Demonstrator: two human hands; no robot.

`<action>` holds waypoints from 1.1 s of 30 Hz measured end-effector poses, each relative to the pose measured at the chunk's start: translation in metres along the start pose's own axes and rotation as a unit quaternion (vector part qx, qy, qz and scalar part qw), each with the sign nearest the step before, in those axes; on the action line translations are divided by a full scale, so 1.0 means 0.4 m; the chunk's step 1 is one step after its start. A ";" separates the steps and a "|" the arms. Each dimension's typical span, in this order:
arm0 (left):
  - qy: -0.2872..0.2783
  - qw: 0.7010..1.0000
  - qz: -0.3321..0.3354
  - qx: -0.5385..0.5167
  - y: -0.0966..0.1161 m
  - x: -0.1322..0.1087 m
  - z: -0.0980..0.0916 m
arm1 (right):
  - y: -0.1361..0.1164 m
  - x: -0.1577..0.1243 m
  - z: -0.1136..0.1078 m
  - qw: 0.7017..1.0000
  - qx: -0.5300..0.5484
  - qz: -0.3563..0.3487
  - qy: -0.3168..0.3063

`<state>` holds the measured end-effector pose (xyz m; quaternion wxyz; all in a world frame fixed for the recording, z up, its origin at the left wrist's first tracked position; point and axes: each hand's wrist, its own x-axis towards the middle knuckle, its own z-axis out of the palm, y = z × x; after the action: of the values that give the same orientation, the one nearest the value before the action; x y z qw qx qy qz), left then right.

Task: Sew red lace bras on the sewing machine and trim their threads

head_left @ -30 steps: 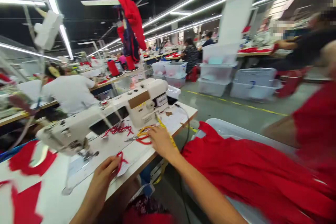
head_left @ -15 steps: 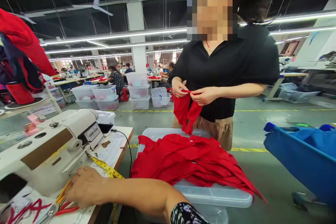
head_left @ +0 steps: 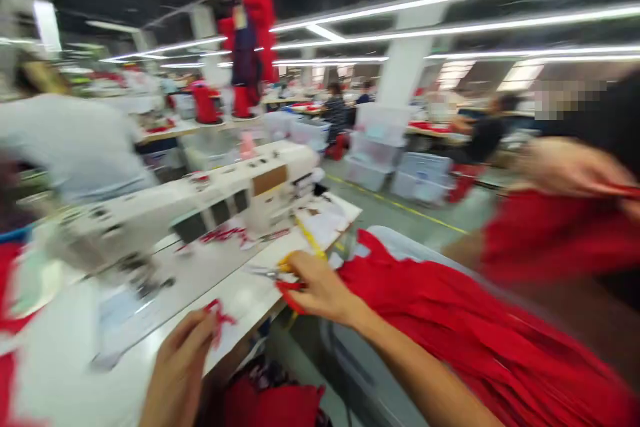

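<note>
Over the front edge of the sewing table, my right hand (head_left: pixel 320 285) is closed around scissors (head_left: pixel 290 292) with yellow and red handles, their metal blades pointing left. My left hand (head_left: pixel 183 353) is at the lower left of the table, its fingers pinched together on a thin, tangled red fabric strip (head_left: pixel 219 320); blur softens the exact grip. A white sewing machine (head_left: pixel 270 190) stands behind both hands. To the right, a pile of red fabric pieces (head_left: pixel 430 307) lies on a clear plastic bin, under my right forearm.
At the right edge, a co-worker's hands (head_left: pixel 575 163) hold up a red fabric piece (head_left: pixel 545 233). A yellow tape measure (head_left: pixel 310 237) lies by the machine. Another person in white (head_left: pixel 75 140) sits at the left. Stacked clear bins (head_left: pixel 375 140) stand on the floor beyond.
The view has swung left. My right hand has picked up the scissors from beside the machine and brought them nearer. My left hand has come into view with the red strip.
</note>
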<state>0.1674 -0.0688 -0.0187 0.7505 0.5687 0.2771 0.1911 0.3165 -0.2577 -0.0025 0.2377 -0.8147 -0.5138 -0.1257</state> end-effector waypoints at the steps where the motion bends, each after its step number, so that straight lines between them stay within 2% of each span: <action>1: -0.007 0.999 -0.006 -0.035 -0.002 -0.014 -0.008 | 0.004 -0.015 0.000 0.999 -0.003 0.018 0.032; 4: -0.050 0.991 -0.030 -0.119 0.003 -0.018 -0.007 | 0.032 -0.040 0.010 0.995 -0.065 -0.005 0.073; 9: -0.038 0.990 -0.022 -0.131 0.009 -0.019 -0.017 | 0.011 -0.059 0.027 0.991 -0.088 -0.079 0.058; 16: -0.041 0.991 -0.026 -0.122 0.010 -0.031 -0.027 | -0.042 -0.043 0.069 0.998 -0.039 -0.047 -0.017; 20: -0.035 0.991 -0.029 -0.124 0.006 -0.035 -0.024 | -0.051 -0.040 0.083 0.999 -0.028 -0.037 -0.001; 29: -0.044 0.991 -0.030 -0.126 0.008 -0.049 -0.015 | -0.045 -0.048 0.094 0.997 -0.021 -0.070 0.024; 31: -0.044 0.992 -0.019 -0.120 0.004 -0.049 -0.018 | -0.044 -0.051 0.091 0.998 0.019 -0.056 0.020; 33: -0.043 0.993 -0.004 -0.113 -0.003 -0.046 -0.025 | -0.048 -0.051 0.082 0.998 0.065 -0.017 -0.009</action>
<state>0.1468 -0.0725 -0.0180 0.8222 0.4867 0.2231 0.1933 0.2889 -0.2499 -0.0347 0.2833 -0.7899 -0.5367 -0.0885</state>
